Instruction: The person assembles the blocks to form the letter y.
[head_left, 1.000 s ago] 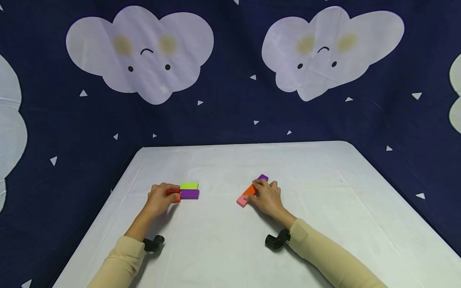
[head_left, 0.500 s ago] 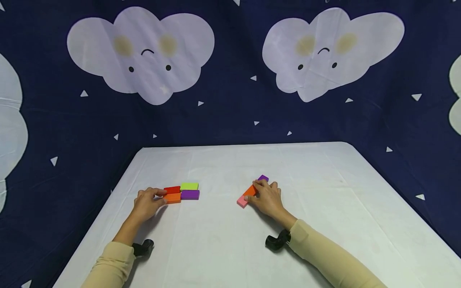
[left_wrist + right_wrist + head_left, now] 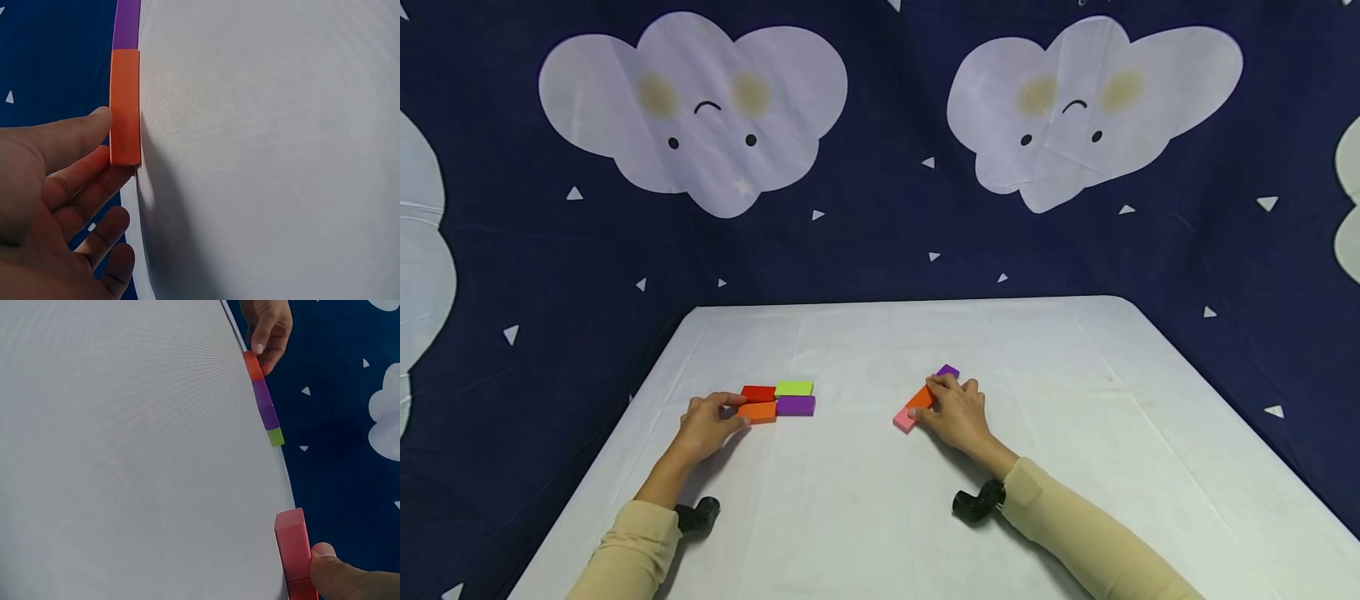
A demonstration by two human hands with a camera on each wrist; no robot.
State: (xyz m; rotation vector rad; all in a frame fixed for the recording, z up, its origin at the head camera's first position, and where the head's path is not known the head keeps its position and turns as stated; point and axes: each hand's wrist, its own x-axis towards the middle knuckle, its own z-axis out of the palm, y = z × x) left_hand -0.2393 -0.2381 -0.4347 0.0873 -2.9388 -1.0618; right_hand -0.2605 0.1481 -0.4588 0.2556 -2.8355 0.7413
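Four-sided cluster on the left: a red block (image 3: 758, 392), an orange block (image 3: 757, 412), a lime green block (image 3: 794, 388) and a purple block (image 3: 796, 406) lie in two rows. My left hand (image 3: 706, 425) pinches the cluster's left end, thumb at the orange block (image 3: 125, 106) and index finger by the red one. Right of centre, a slanted row has a pink block (image 3: 905, 419), an orange block (image 3: 921, 398) and a purple block (image 3: 948, 370). My right hand (image 3: 958, 410) grips this row; its thumb touches near the pink-orange joint, the index finger near the purple end. The palm hides part of the row.
A white cloth-covered table (image 3: 850, 517) carries the blocks. Behind it hangs a dark blue curtain (image 3: 887, 233) with white clouds and small triangles. A black wrist camera (image 3: 698, 517) sits under the left wrist, another black camera (image 3: 977, 502) under the right.
My left hand has drawn back leftward, uncovering the red and orange blocks. The red block has shifted slightly and lies straighter beside the lime green one. My right hand has stayed in place.
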